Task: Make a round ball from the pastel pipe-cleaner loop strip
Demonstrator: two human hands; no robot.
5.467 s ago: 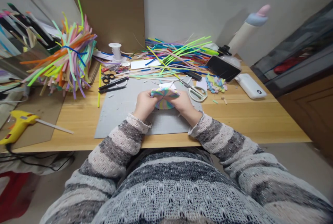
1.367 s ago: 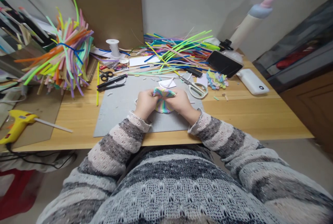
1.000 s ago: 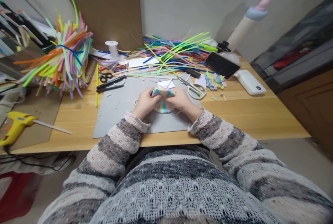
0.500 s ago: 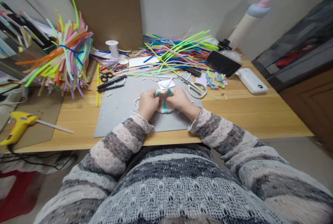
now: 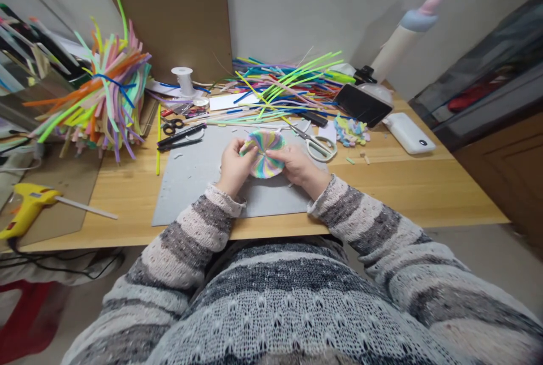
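Note:
A round pleated disc in pastel rainbow stripes faces me above the grey cutting mat. My left hand pinches its left edge, fingers closed on it. My right hand holds its right edge, thumb on the face. Both wrists rest over the mat, in striped knit sleeves.
White-handled scissors lie just right of the hands. Loose coloured sticks are heaped at the back, a bundle of them at left. Black scissors, a thread spool, a phone, a white power bank and a yellow glue gun lie around.
The pastel piece was bunched and folded between both hands; now it is spread out into a flat round disc facing up. The hands have moved slightly apart to its edges.

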